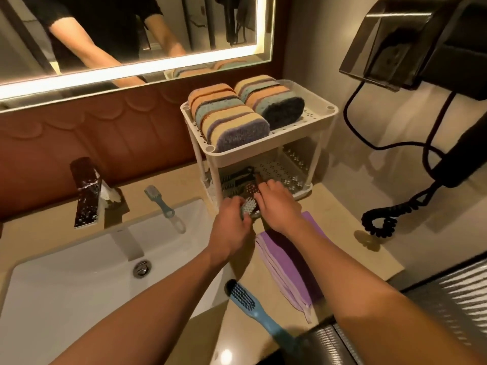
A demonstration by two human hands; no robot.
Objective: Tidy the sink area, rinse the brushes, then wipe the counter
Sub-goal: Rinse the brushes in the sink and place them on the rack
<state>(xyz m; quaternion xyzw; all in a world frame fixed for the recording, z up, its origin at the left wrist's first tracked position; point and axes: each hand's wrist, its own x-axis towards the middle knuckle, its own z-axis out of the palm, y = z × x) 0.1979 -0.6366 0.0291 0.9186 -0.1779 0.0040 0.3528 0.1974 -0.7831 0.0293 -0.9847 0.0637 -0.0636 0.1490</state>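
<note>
Head view: tidying was judged to be in hand, with brushes being gathered at the rack's (263, 154) lower shelf. A white-bristled brush (249, 206) was gripped in the left hand's (229, 230) curled fingers (243, 219), beside the shelf's front edge. The right hand's (278, 206) fingers (266, 184) were bent over a dark brush (251, 189) just beyond; whether it was held could not be told. Next, a carry leftward of the fingers to the sink (79, 285) was called for. Both brush handles were hidden under the hands.

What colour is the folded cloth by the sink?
The folded cloth is purple, with paler lilac edges; the head view shows it best.
</note>
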